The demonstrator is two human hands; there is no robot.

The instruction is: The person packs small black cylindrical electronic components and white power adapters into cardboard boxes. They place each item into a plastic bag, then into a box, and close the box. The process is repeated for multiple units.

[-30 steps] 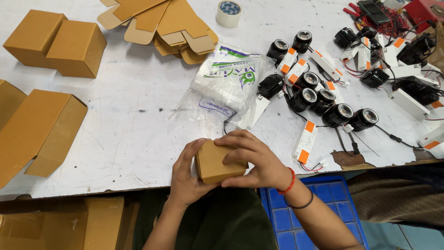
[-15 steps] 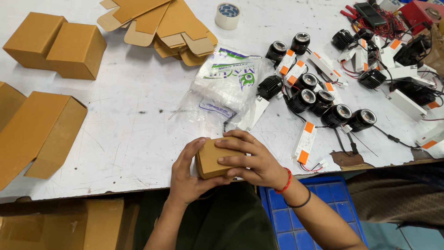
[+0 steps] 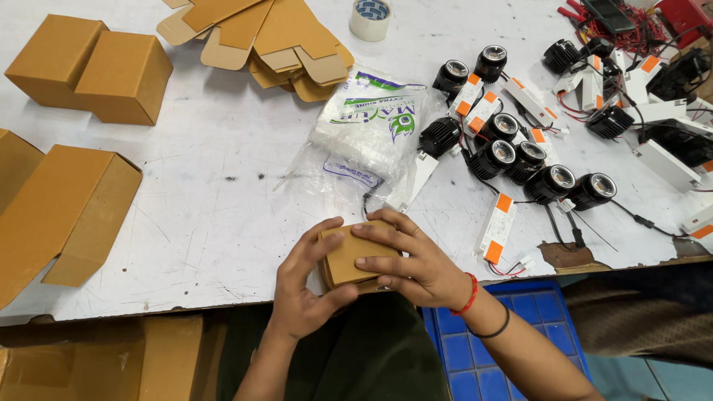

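A small brown cardboard box (image 3: 349, 256) sits at the near edge of the white table (image 3: 223, 200), held between both my hands. My left hand (image 3: 304, 286) cups its left side and bottom corner with thumb and fingers. My right hand (image 3: 416, 263) lies over the box's right side, fingers pressing on the top flap. A red thread and a dark band circle my right wrist. The box's underside is hidden by my palms.
A clear plastic bag (image 3: 368, 134) lies just beyond the box. Black round lamps (image 3: 520, 160) with white-and-orange drivers (image 3: 497, 223) spread to the right. Flat box blanks (image 3: 275, 37), a tape roll (image 3: 370, 16) and closed brown boxes (image 3: 89, 67) sit at the back and left. A blue crate (image 3: 505, 334) stands below.
My hands have turned the small box slightly and my right fingers have slid further over its top flap. The view has shifted a little; nothing else on the table moved.
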